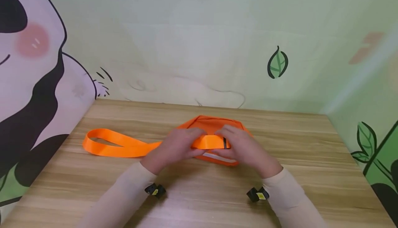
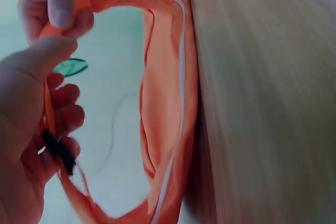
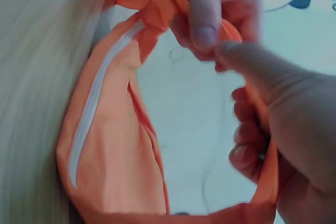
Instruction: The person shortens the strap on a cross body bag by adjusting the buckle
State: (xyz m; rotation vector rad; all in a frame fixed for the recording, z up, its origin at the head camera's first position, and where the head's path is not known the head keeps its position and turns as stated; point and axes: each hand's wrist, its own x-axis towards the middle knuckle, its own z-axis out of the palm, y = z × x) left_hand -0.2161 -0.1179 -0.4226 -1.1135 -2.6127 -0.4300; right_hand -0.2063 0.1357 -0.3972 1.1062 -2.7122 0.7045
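Note:
An orange waist bag (image 1: 219, 121) stands on the wooden table in front of me, its pale zipper (image 3: 97, 95) running along the near side. Its bright orange strap (image 1: 206, 142) arches over the front of the bag between my hands. My left hand (image 1: 178, 143) grips the strap, thumb on one face and curled fingers behind. Close by, my right hand (image 1: 244, 146) also pinches it, beside a black strap slider (image 1: 226, 143). Another black buckle piece (image 2: 59, 153) lies by my left fingers. The two thumb tips come close together in the right wrist view.
A long loop of strap (image 1: 115, 148) trails over the table (image 1: 199, 200) to the left. Behind the table rises a pale green wall (image 1: 199, 48) with painted leaves and a panda (image 1: 34, 83). Small black devices (image 1: 155, 190) are worn at both wrists.

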